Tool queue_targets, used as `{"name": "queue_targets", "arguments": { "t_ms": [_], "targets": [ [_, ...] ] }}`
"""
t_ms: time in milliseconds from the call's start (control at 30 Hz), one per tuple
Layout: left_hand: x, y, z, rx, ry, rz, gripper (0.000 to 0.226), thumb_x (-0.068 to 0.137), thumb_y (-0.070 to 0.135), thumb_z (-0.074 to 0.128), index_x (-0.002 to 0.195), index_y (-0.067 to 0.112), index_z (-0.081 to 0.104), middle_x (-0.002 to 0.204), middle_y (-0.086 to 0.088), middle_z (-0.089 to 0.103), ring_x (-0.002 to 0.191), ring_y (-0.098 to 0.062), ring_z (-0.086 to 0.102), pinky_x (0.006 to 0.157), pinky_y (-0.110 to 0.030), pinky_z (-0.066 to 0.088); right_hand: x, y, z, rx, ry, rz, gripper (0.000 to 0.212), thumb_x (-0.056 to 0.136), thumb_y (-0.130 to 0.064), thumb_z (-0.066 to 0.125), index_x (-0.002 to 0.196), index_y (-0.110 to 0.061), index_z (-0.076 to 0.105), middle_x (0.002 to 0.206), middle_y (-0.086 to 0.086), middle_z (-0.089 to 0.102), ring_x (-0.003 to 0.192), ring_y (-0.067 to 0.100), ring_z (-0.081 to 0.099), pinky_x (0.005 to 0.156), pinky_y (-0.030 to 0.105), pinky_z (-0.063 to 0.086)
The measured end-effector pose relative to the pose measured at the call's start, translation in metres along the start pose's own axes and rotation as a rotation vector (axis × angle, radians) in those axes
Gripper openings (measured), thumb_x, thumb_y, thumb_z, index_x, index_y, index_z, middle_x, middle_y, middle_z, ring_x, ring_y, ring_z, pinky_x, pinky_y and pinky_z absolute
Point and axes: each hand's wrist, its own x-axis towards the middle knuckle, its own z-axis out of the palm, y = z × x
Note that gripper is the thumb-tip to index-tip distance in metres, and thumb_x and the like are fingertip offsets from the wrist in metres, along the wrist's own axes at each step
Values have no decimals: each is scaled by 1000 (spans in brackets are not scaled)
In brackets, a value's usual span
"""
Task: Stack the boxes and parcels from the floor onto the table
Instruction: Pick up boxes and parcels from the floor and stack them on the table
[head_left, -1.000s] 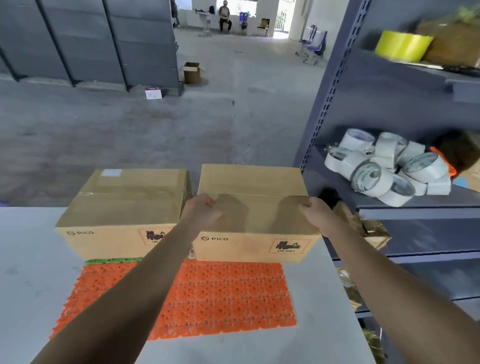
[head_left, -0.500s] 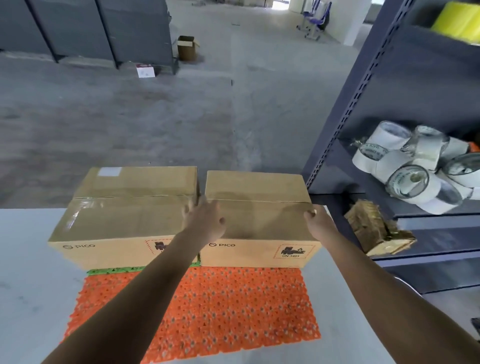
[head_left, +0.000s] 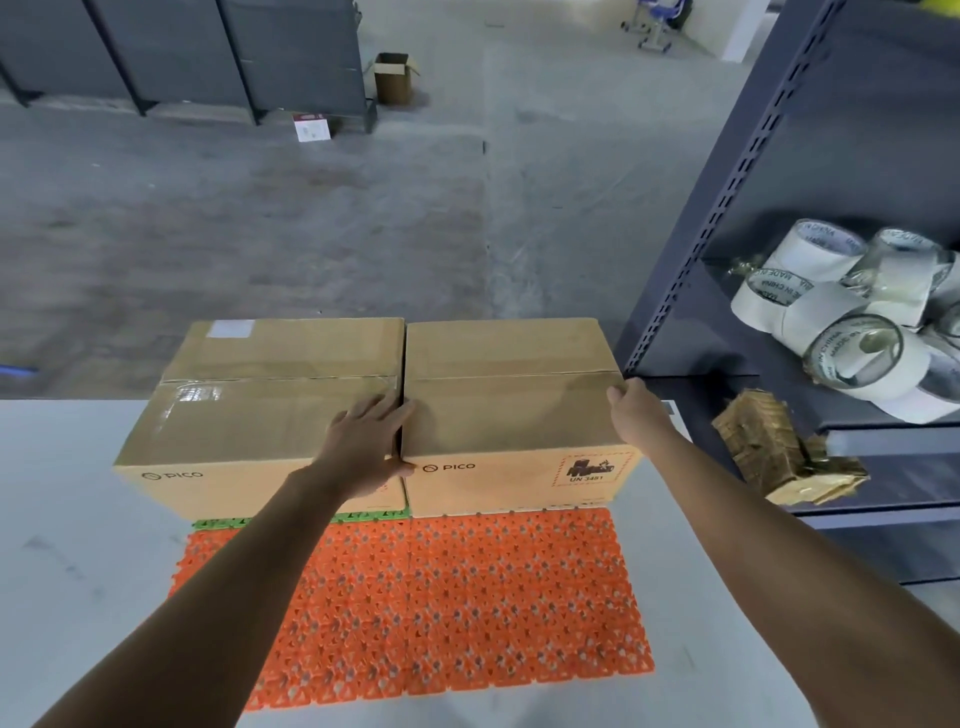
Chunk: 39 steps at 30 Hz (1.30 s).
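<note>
Two brown cardboard PICO boxes stand side by side on the white table (head_left: 62, 519), touching along one seam. The left box (head_left: 270, 415) has clear tape across its top. My left hand (head_left: 366, 447) lies flat with spread fingers on top at the seam, thumb on the right box's front corner. My right hand (head_left: 636, 410) rests against the top right edge of the right box (head_left: 509, 405), its fingertips hidden over the side. On the far floor stand a small open carton (head_left: 392, 78) and a white parcel (head_left: 310, 127).
An orange plastic mat (head_left: 467, 597) with a green strip (head_left: 363, 517) lies under and in front of the boxes. A dark metal shelf rack (head_left: 727, 208) stands close on the right, holding white tape rolls (head_left: 831, 312) and a brown bundle (head_left: 779, 447).
The right box has slid left until it meets the left box and the gap is gone. My left hand came out of that gap onto the box tops. The camera tilted down.
</note>
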Motion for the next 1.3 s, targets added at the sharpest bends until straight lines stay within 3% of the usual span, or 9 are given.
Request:
{"name": "queue_targets", "arguments": {
  "t_ms": [133, 300, 433, 567, 667, 767, 900, 1033, 1300],
  "targets": [
    [-1, 4, 5, 34, 53, -17, 85, 86, 47, 62, 152, 26, 13, 161, 4, 12, 146, -19, 11, 113, -41, 19, -1, 1, 6, -33, 27, -5, 41, 105, -26, 29, 135, 1, 38, 126, 25, 53, 109, 38, 53, 74, 34, 33],
    [-1, 3, 10, 54, 71, -7, 85, 87, 49, 59, 153, 25, 10, 161, 3, 10, 146, -21, 10, 113, -42, 19, 0, -2, 12, -161, 36, -17, 41, 105, -26, 23, 131, 2, 37, 128, 27, 51, 114, 42, 52, 74, 36, 33],
    [0, 3, 14, 62, 75, 5, 86, 87, 49, 59, 153, 23, 9, 161, 1, 10, 146, -23, 9, 113, -43, 18, -10, -7, 19, -389, 90, -20, 61, 102, -40, 23, 146, 1, 20, 141, 23, 33, 120, 40, 44, 74, 40, 37],
    [-2, 3, 21, 132, 103, 32, 82, 91, 50, 51, 153, 19, 5, 161, -2, 8, 146, -26, 9, 113, -44, 19, -25, -14, 23, -628, 91, -87, 61, 101, -43, 19, 150, -8, 13, 141, 25, 32, 124, 38, 38, 89, 47, 43],
    [-4, 7, 24, 180, 80, 28, 81, 95, 49, 41, 152, 13, -5, 161, -8, 0, 146, -31, 3, 114, -49, 14, -42, -20, 28, -717, 17, -85, 61, 101, -45, 13, 155, -18, 2, 154, 23, 15, 136, 40, 23, 101, 54, 36],
    [-7, 13, 26, 221, 65, 19, 80, 97, 47, 37, 151, 9, -9, 160, -14, -4, 146, -35, 0, 115, -52, 13, -62, -20, 28, -775, -24, -186, 60, 100, -49, 13, 155, -26, 2, 159, 17, 11, 142, 40, 14, 106, 57, 29],
    [-16, 15, 18, 144, 102, 36, 73, 93, 43, 43, 151, 14, 9, 158, -13, 12, 144, -36, 11, 116, -50, 19, -90, -15, 23, -753, -113, -323, 58, 99, -55, 20, 153, -39, 5, 161, 10, 7, 146, 33, 8, 111, 57, 22],
    [-41, 29, 4, 3, 125, 33, 56, 93, 35, 47, 142, 17, 27, 146, -10, 30, 138, -33, 24, 110, -47, 33, -120, -16, 18, -577, -153, -359, 58, 100, -49, 35, 152, -40, 11, 160, 7, 11, 146, 32, 10, 112, 56, 24],
    [-118, 61, -17, -200, 155, -100, 56, 96, 28, 46, 146, 16, 27, 151, -11, 24, 142, -29, 18, 112, -45, 30, -172, -21, 11, -449, -144, -622, 62, 98, -47, 42, 152, -40, 13, 160, 5, 16, 144, 29, 23, 109, 49, 35]
  ]
}}
